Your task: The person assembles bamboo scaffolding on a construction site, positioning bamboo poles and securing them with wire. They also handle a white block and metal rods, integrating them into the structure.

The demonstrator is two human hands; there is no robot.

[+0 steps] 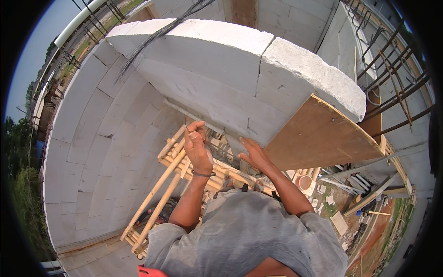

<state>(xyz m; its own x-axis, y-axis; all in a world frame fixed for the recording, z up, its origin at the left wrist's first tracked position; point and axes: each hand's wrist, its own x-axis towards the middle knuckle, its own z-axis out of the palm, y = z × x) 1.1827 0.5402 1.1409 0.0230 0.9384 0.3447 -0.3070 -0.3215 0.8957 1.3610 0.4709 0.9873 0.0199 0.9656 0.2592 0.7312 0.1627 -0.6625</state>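
My left hand, with a dark band at the wrist, is raised in front of my chest. Its fingers are curled, and a short thin dark wire seems to stick up from the pinch. To its right, my right hand has its fingers spread close to the face of the white block wall. Whether its fingertips touch the wall I cannot tell. Over the wall's top hangs a bundle of thin dark wires, ahead and to the left of both hands.
Bamboo scaffolding stands below me. A brown plywood sheet leans on the wall's right end, near protruding rusty rebar. Another block wall rises at left. Far below right lie rubble, timber and a round brown bucket.
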